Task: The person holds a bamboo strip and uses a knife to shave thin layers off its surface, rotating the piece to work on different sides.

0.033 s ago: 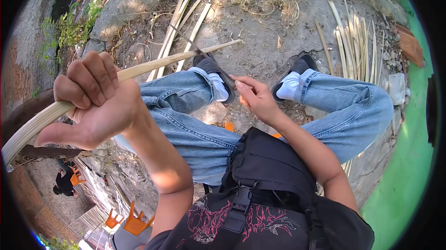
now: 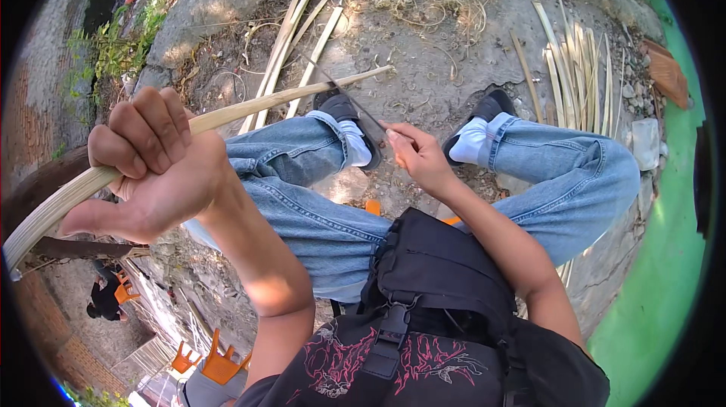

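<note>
My left fingers (image 2: 156,133) hide part of the long, pale, fibrous wooden strip (image 2: 257,104), whose near end the picture's rim cuts off. My right fingers (image 2: 407,135) cover the thin, dark metal blade's (image 2: 357,102) handle. Below the strip, a black-clad person (image 2: 108,299) is too small to read.

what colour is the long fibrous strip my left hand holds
Pale yellow; the long fibrous strip shows best in head view.

Two bare hands (image 2: 162,195), one gripped strip (image 2: 257,104), one thin blade (image 2: 358,102), two dark shoes (image 2: 495,103), one black bag (image 2: 446,263) and one distant person (image 2: 106,297) are showing.
</note>
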Demonstrator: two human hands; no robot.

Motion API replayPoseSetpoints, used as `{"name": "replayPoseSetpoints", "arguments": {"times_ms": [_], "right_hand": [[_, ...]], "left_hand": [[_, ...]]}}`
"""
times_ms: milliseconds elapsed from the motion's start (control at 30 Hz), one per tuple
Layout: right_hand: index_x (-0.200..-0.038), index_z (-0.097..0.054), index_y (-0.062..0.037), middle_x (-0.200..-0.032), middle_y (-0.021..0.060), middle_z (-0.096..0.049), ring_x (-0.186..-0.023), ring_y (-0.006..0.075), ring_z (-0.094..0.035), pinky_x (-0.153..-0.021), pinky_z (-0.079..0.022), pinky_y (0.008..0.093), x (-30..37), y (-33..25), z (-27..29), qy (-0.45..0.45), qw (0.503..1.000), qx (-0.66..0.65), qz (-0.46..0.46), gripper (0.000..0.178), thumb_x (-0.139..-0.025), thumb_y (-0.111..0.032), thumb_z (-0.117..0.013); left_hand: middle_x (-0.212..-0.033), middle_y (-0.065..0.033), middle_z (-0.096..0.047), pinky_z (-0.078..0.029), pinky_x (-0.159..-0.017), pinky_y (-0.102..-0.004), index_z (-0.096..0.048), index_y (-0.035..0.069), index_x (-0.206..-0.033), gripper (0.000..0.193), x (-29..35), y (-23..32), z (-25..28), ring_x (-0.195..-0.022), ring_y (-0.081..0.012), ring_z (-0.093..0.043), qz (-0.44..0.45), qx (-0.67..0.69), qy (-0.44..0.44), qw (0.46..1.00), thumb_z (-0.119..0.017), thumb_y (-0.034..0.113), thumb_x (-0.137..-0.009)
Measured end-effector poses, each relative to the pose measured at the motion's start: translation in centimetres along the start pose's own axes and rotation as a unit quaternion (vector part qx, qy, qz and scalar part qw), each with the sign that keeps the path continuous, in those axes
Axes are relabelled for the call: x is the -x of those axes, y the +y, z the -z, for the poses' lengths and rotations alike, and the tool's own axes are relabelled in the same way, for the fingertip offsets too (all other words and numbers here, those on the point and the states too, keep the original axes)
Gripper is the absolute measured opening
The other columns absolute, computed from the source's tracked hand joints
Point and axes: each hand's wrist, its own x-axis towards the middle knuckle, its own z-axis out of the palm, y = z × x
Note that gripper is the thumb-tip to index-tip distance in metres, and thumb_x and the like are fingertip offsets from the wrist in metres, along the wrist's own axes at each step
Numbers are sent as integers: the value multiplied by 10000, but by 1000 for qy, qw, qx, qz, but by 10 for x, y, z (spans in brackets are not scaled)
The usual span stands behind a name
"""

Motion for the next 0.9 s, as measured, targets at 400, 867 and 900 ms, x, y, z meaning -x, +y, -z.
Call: {"name": "replayPoseSetpoints", "arguments": {"times_ms": [400, 867, 900], "right_hand": [[-1190, -594, -53, -662, 6, -549, -615, 43, -455, -563, -371, 216, -2, 3, -6, 58, 991, 116, 35, 303, -943, -212, -523], [-1217, -583, -70, -621, -59, -436, -577, 25, -358, -522, -313, 216, -9, 13, 16, 57, 970, 234, 17, 305, -945, -192, -519], [-1208, -590, -74, -625, -55, -443, -581, 27, -363, -521, -311, 216, -11, 13, 5, 76, 978, 189, 45, 299, -945, -196, -515]], "left_hand": [[-463, 49, -152, -87, -429, -246, -181, 180, -533, 707, -7, -3, 5, -428, -78, -117, -6, -35, 6, 999, -195, 850, -759], [-464, 41, -151, -81, -427, -249, -181, 180, -533, 699, 1, 4, 3, -433, -83, -112, -3, -58, 8, 998, -178, 837, -771], [-465, 41, -151, -81, -428, -251, -182, 180, -533, 699, 1, 4, 5, -435, -84, -112, -2, -69, 32, 997, -185, 838, -769]]}}
